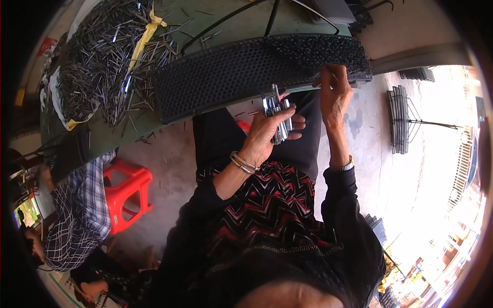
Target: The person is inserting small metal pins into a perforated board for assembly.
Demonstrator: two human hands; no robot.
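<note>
A pale grey floor [172,172] spreads below the near edge of the green table [241,28], a red plastic stool [141,179] standing off that edge's left part, while past the right edge glaring daylight [426,174] blurs what may be a slatted fence [459,174].

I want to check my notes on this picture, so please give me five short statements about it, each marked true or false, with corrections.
1. The left hand holds several shiny metal pieces. True.
2. The right hand rests on the lap. False: it is raised at the right end of the black perforated panel.
3. The plastic stool is blue. False: it is red.
4. Bangles circle the left wrist. True.
5. A pile of metal pieces lies left of the panel. True.
</note>
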